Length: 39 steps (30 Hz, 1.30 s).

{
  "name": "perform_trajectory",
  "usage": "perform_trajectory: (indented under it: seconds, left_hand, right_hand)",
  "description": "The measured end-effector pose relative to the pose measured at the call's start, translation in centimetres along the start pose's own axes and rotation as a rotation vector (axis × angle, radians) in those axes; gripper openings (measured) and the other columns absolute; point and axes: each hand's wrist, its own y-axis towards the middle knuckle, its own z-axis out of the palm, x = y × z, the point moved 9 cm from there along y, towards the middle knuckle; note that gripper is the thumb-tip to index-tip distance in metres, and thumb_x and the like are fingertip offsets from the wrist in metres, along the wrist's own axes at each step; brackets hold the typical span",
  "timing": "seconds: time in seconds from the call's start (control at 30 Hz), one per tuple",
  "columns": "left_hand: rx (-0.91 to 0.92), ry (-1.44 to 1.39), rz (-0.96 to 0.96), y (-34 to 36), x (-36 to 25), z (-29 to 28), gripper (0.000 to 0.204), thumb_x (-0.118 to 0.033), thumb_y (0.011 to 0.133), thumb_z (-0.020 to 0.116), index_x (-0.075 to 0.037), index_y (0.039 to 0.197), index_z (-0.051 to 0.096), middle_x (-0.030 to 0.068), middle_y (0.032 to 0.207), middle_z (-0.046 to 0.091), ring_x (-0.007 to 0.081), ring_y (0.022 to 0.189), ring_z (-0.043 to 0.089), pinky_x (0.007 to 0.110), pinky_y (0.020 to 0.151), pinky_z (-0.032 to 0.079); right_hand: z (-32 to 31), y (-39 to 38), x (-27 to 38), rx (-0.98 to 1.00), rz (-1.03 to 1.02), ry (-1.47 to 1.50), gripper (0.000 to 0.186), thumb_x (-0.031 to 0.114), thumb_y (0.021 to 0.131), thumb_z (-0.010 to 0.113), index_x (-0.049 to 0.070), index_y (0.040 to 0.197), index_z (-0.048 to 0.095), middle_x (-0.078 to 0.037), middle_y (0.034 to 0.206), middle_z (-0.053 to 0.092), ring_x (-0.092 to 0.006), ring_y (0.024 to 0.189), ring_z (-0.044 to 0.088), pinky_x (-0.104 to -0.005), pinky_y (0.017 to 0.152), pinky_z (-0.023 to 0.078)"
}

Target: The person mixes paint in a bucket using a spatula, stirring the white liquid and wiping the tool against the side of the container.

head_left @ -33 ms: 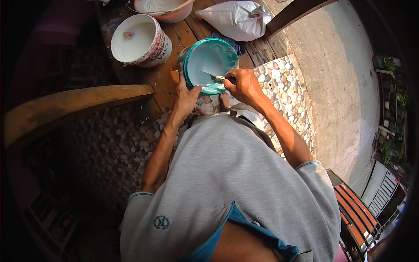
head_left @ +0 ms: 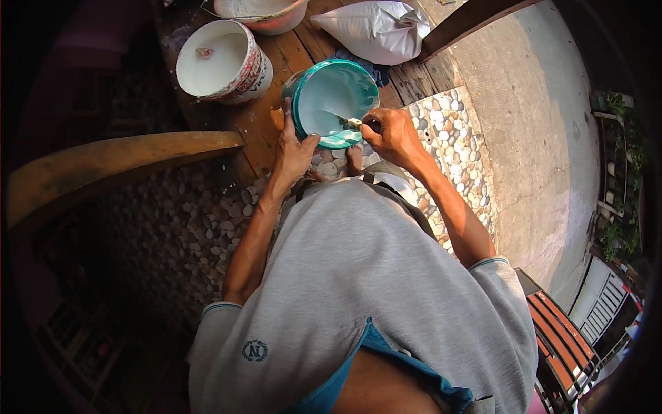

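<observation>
Both your forearms reach forward and angle inward. Your left hand (head_left: 295, 155) is part open, cupped against the near left side of the green bucket (head_left: 295, 96), thumb at its rim. Your right hand (head_left: 396, 141) is curled closed round a small tool (head_left: 354, 124) dipping inside that bucket, right of the white bucket (head_left: 258, 69).
</observation>
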Motion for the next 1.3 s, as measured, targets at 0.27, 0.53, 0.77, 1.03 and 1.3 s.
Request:
perform_trajectory:
  seconds: [0.27, 0.53, 0.77, 1.03, 1.3]
  left_hand:
    - [0.058, -0.371, -0.34, 0.4, -0.1, -0.4, 0.063, -0.005, 0.09, 0.048, -0.007, 0.146, 0.02, 0.0189, 0.125, 0.052, 0.0282, 0.094, 0.067, 0.046, 0.081, 0.058]
    - [0.086, -0.531, -0.489, 0.4, 1.8, -3.3, 0.056, -0.011, 0.093, 0.048, -0.008, 0.144, 0.025, 0.0172, 0.122, 0.055, 0.0299, 0.093, 0.068, 0.045, 0.086, 0.056]
    - [0.096, -0.588, -0.481, 0.4, 3.1, -3.1, 0.055, -0.016, 0.091, 0.051, -0.008, 0.141, 0.029, 0.0141, 0.118, 0.057, 0.03, 0.094, 0.067, 0.045, 0.087, 0.054]
    - [0.155, -0.617, -0.414, -0.3, 4.7, -3.6, 0.053, -0.023, 0.089, 0.054, -0.011, 0.137, 0.035, 0.0109, 0.125, 0.05, 0.0324, 0.099, 0.064, 0.048, 0.089, 0.049]
    - [0.112, -0.643, -0.384, 0.0, 5.3, -3.2, 0.056, -0.025, 0.089, 0.057, -0.011, 0.137, 0.033, 0.0098, 0.122, 0.05, 0.0373, 0.092, 0.066, 0.049, 0.087, 0.049]
  right_hand:
    - [-5.2, -2.0, -1.8, -0.1, 0.017, 0.098, 0.025, 0.015, 0.086, 0.067, -0.003, 0.104, 0.068, -0.018, 0.089, 0.07, -0.0251, 0.076, 0.068, -0.0318, 0.067, 0.052]
    - [-5.2, -2.2, 4.1, -0.314, -0.391, -0.063, 0.025, 0.006, 0.083, 0.071, -0.001, 0.106, 0.064, -0.015, 0.08, 0.062, -0.027, 0.066, 0.064, -0.0339, 0.057, 0.049]
    - [-2.0, -2.4, 2.6, -0.178, -0.36, -0.274, 0.022, 0.009, 0.086, 0.062, 0.001, 0.106, 0.057, -0.014, 0.083, 0.053, -0.0328, 0.067, 0.06, -0.0412, 0.056, 0.05]
    - [0.8, -1.7, 0.3, 0.016, -0.375, -0.382, 0.034, 0.009, 0.092, 0.045, -0.006, 0.123, 0.047, -0.016, 0.089, 0.052, -0.0317, 0.08, 0.06, -0.0415, 0.064, 0.049]
    - [0.1, -3.1, -0.9, -0.087, -0.415, -0.31, 0.057, 0.0, 0.085, 0.049, 0.008, 0.139, 0.033, -0.015, 0.091, 0.048, -0.0335, 0.081, 0.055, -0.0425, 0.062, 0.048]
